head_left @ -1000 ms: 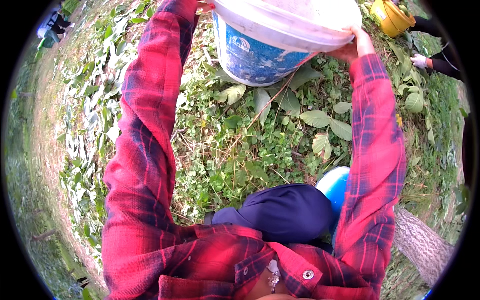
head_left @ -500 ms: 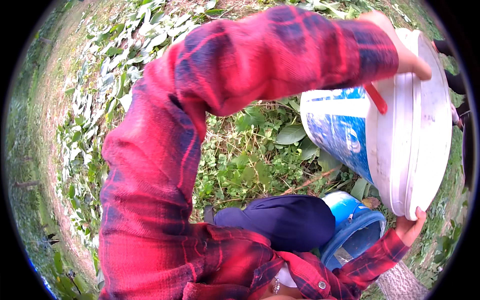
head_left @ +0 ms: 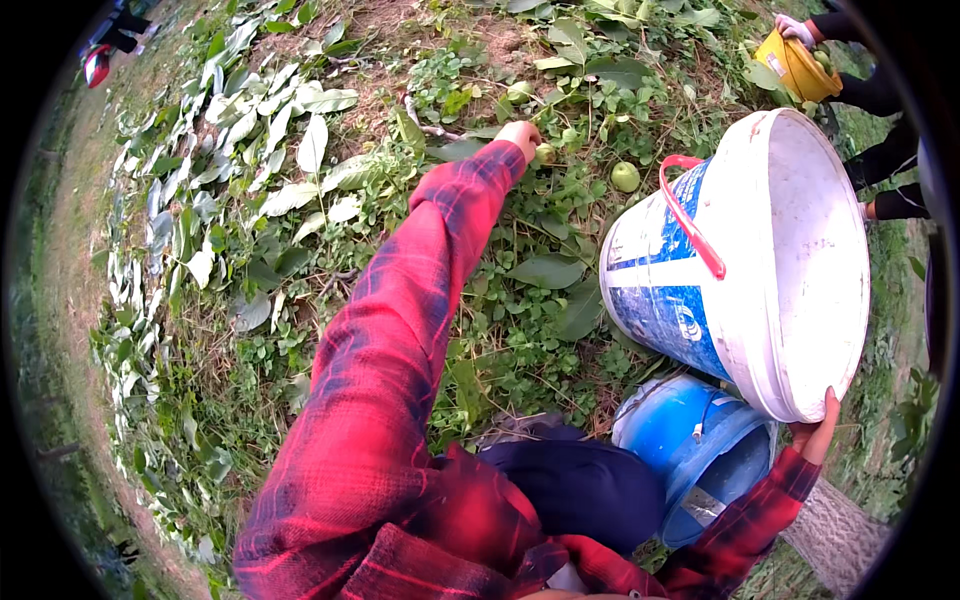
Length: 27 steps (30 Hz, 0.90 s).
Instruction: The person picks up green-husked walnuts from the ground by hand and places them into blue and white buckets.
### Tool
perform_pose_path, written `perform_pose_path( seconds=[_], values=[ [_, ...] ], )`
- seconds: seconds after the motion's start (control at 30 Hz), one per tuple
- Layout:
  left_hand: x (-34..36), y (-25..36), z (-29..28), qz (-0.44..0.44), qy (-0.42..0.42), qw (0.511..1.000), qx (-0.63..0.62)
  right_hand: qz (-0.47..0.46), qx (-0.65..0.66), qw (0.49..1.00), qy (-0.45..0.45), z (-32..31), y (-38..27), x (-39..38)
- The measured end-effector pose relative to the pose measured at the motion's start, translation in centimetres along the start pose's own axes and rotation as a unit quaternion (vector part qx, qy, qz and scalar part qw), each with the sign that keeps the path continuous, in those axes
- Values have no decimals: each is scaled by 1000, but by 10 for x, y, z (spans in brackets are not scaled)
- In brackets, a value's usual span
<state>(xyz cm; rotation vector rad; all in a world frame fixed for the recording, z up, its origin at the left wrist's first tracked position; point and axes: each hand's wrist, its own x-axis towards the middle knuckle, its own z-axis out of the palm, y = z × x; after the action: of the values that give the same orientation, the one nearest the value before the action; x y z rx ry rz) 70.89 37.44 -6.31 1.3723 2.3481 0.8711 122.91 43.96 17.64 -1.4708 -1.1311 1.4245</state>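
A large white bucket (head_left: pixel 740 270) with a blue label and a red handle (head_left: pixel 690 215) leans on its side on the grass, its wide mouth facing right. My right hand (head_left: pixel 818 430) grips the near edge of its rim. My left hand (head_left: pixel 520 137) is stretched out over the ground, right beside a round green fruit (head_left: pixel 545 154); its fingers are mostly hidden. Another green fruit (head_left: pixel 625 177) lies between that hand and the bucket, and a paler one (head_left: pixel 520 92) rests farther off among the leaves.
A blue bucket (head_left: pixel 665 430) lies tipped close to my knee, beside a tree trunk (head_left: pixel 835 540). At the far right another person's gloved hand (head_left: pixel 795 30) is at a yellow bucket (head_left: pixel 800 70) of green fruit. Broad fallen leaves (head_left: pixel 290 200) cover the left ground.
My left hand has let go of the white bucket's far rim and moved left to the ground by a green fruit. The white bucket has turned slightly, showing more of its inside.
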Motion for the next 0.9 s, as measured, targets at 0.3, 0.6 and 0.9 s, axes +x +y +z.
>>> perform_pose_path(
  seconds=[0.3,0.6,0.9],
  values=[
    [18,43,31,-51,-169,962,206,-70,64,994,59,-15,17,3],
    [-43,78,-42,-26,-258,526,-810,-79,92,988,93,4,15,-8],
    [-72,124,-70,-123,-84,745,-650,-64,111,990,58,8,21,-5]
  ],
)
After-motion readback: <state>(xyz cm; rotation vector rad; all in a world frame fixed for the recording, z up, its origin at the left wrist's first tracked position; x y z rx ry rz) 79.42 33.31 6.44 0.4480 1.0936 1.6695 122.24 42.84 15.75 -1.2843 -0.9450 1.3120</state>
